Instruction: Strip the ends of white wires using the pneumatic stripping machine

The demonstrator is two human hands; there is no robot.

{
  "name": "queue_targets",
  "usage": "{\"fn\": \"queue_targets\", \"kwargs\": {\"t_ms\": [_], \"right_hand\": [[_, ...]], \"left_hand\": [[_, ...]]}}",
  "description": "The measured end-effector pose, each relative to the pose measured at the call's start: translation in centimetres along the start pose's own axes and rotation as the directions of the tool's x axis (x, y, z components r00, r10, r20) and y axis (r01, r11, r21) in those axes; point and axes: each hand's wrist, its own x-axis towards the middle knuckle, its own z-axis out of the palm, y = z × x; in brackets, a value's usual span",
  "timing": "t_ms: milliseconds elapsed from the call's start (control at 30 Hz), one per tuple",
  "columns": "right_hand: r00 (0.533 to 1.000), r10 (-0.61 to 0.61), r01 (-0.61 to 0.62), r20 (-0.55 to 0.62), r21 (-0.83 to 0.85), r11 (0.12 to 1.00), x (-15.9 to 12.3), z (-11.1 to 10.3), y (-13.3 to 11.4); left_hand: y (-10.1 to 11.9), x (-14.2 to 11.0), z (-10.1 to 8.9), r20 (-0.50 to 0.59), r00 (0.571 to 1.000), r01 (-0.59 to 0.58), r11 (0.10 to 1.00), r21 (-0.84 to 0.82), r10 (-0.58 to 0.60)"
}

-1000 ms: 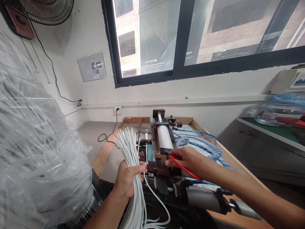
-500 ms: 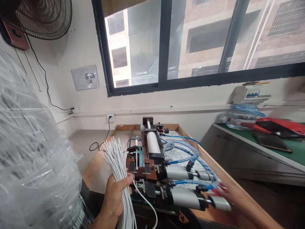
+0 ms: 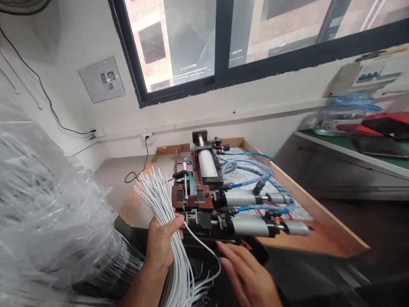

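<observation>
My left hand is closed around a bundle of thin white wires, their cut ends fanning out above the fist. One single wire comes out by the thumb and curves down to the right. Just beyond the thumb stands a pneumatic machine with dark clamp blocks and silver cylinders. My right hand is low in front of the machine, to the right of the curved wire, with fingers stretched out and nothing seen in them. Partly hidden behind the silver cylinders lies a red thing, its kind unclear.
A tall plastic-wrapped stack of wires fills the left side. Wooden boards edge the machine's tray, where blue air hoses run. At right, a green-topped table bears a clear plastic bottle and a red-and-black item.
My right hand has left the clamp blocks, set the red thing down behind the cylinders and come to the front near the wires. My left hand keeps its hold on the bundle.
</observation>
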Motion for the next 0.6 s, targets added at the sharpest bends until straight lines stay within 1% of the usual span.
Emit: {"fn": "queue_targets", "kwargs": {"t_ms": [33,67,100,133,167,200,233,300,333,367,400,433,467,533,600], "right_hand": [[0.998,-0.03,0.026,0.062,0.068,0.997,1.0,1.2,-0.9],[0.994,-0.024,0.012,0.103,0.123,0.992,1.7,2.2,-1.5],[0.991,0.006,-0.031,0.135,0.183,0.983,2.3,3.0,-1.8],[0.984,0.058,-0.1,0.169,0.252,0.963,2.5,3.7,-2.0],[0.971,0.139,-0.195,0.193,0.315,0.929,2.6,4.3,-2.1],[0.947,0.237,-0.306,0.218,0.378,0.874,2.5,4.7,-2.1],[0.906,0.344,-0.421,0.247,0.438,0.794,2.4,5.1,-2.2],[0.781,0.535,-0.615,0.321,0.543,0.572,2.3,5.7,-2.2],[0.714,0.596,-0.675,0.367,0.585,0.449,2.5,6.0,-2.3],[0.657,0.632,-0.71,0.411,0.62,0.335,2.7,6.2,-2.3],[0.613,0.65,-0.726,0.449,0.645,0.239,2.9,6.5,-2.4],[0.583,0.658,-0.729,0.477,0.664,0.165,3.2,6.7,-2.4],[0.563,0.659,-0.728,0.498,0.676,0.111,3.5,6.9,-2.4],[0.543,0.651,-0.724,0.531,0.688,0.043,4.0,7.2,-2.4],[0.533,0.635,-0.721,0.559,0.693,-0.006,4.2,7.3,-2.4]], "left_hand": [[0.0,-0.1,-0.1,-0.012,1.0,-0.004,1.0,0.009,0.004],[0.0,-0.2,-0.4,-0.034,0.999,-0.004,1.0,0.01,0.004],[0.0,-0.3,-0.6,-0.063,0.998,0.003,1.0,0.005,-0.002],[-0.1,-0.3,-1.0,-0.096,0.995,0.016,1.0,-0.007,-0.017],[-0.1,-0.2,-1.4,-0.13,0.991,0.032,0.999,-0.021,-0.034],[-0.2,0.0,-1.8,-0.16,0.986,0.049,0.998,-0.031,-0.053],[-0.3,0.1,-2.1,-0.186,0.98,0.069,0.997,-0.033,-0.074],[-0.5,0.4,-2.7,-0.225,0.968,0.11,0.994,-0.016,-0.111],[-0.5,0.5,-2.8,-0.235,0.964,0.13,0.991,-0.005,-0.128],[-0.6,0.5,-2.9,-0.238,0.961,0.146,0.989,0.005,-0.141],[-0.6,0.5,-3.0,-0.238,0.959,0.159,0.987,0.013,-0.151],[-0.5,0.4,-3.0,-0.24,0.957,0.169,0.986,0.018,-0.159],[-0.5,0.4,-3.0,-0.243,0.956,0.178,0.984,0.022,-0.168],[-0.3,0.2,-3.0,-0.246,0.953,0.192,0.981,0.03,-0.179],[-0.2,0.0,-2.9,-0.245,0.951,0.2,0.979,0.033,-0.186]]}}
